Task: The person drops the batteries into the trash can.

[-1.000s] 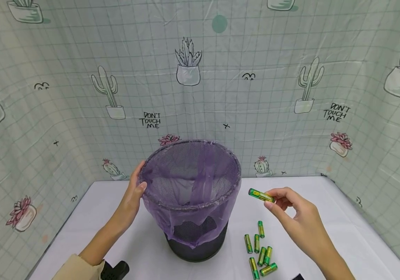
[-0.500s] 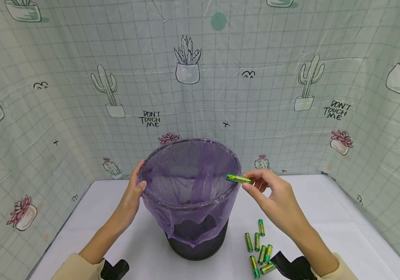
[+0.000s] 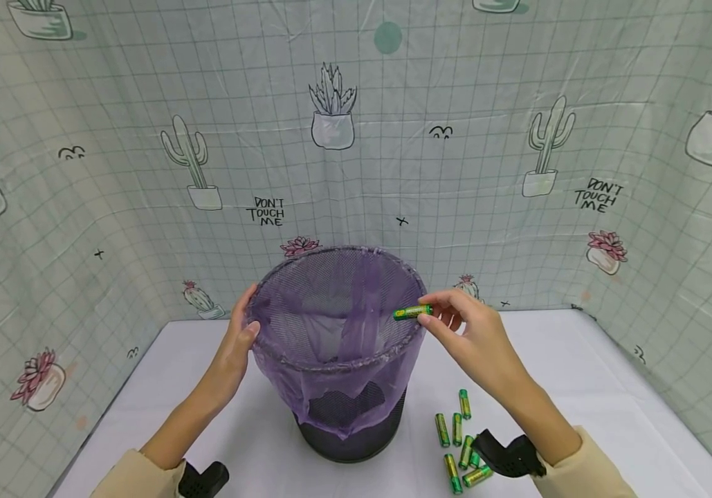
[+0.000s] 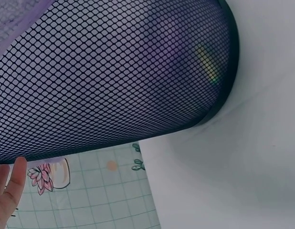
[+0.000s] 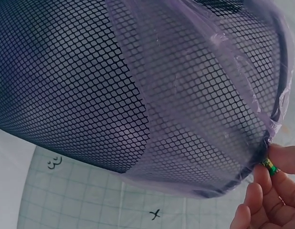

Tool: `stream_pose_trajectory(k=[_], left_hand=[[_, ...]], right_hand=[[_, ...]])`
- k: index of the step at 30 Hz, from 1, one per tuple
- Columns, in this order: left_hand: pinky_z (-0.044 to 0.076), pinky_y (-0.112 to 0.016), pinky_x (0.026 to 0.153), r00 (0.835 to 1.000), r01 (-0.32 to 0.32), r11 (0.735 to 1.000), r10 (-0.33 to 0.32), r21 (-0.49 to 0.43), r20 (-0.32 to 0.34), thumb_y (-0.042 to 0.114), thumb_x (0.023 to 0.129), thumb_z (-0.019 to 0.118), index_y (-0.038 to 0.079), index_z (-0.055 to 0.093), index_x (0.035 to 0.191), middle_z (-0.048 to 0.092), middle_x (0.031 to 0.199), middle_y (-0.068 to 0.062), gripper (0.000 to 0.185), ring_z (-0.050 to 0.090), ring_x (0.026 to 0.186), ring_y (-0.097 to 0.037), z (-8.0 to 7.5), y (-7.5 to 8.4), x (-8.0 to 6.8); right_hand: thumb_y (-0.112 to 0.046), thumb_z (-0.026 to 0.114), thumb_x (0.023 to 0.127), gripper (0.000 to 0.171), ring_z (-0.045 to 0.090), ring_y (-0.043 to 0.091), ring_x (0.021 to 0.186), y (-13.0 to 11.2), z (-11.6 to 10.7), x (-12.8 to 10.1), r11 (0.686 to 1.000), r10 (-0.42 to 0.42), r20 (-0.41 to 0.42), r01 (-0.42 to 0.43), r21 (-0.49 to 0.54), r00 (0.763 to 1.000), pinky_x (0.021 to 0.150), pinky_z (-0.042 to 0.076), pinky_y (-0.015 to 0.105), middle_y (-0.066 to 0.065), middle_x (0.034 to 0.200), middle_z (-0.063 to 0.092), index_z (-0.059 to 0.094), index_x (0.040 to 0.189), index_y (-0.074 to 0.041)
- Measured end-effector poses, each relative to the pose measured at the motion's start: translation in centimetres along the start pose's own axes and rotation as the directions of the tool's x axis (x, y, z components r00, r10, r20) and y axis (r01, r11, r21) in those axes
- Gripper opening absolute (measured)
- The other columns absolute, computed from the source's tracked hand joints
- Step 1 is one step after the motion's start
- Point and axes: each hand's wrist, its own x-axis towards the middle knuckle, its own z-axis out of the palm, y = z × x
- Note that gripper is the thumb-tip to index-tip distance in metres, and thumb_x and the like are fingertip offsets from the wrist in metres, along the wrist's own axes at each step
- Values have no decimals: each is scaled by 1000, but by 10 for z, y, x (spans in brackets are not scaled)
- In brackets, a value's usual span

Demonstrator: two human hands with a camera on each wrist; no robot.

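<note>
Your right hand (image 3: 477,335) pinches a green battery (image 3: 412,312) between thumb and fingertips; the battery lies sideways, right over the right edge of the bin (image 3: 356,443), with its far end poking in above the opening; in the right wrist view you can see only a small green end of the battery (image 5: 269,165) peeking out next to your fingers (image 5: 281,160), just beside the bin's rim; your left hand (image 3: 234,349) rests on the left side of the bin, thumb at the rim and fingers curled around the side, holding it; the bin is black mesh with a purple bag (image 3: 337,325) folded over its top; it stands on the white table (image 3: 611,408); a small pile of green batteries (image 3: 458,443) lies on the table near your right arm, just beside the bin's bottom; a curtain with cactus pictures (image 3: 356,138) hangs behind the table.
</note>
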Motion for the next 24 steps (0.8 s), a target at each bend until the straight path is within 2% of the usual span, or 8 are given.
stream_pose_trajectory(k=[9,24], left_hand=[[7,-71,101,1000,5,1000,-5,3,3,44,95,29,22,0,150,-11,155,-12,66,-7,141,-38,-1,0,-1],[7,-72,101,1000,5,1000,-6,5,2,45,95,28,18,-1,150,-12,155,-12,68,-8,141,-40,0,-1,0]], right_hand=[[-14,64,87,18,48,9,70,1,1,4,999,12,47,-11,-31,999,64,43,21,-2,79,56,65,103,-7],[-14,62,88,15,48,7,71,3,1,1,1000,0,53,1,-24,999,64,43,21,-2,81,59,65,101,-7]])
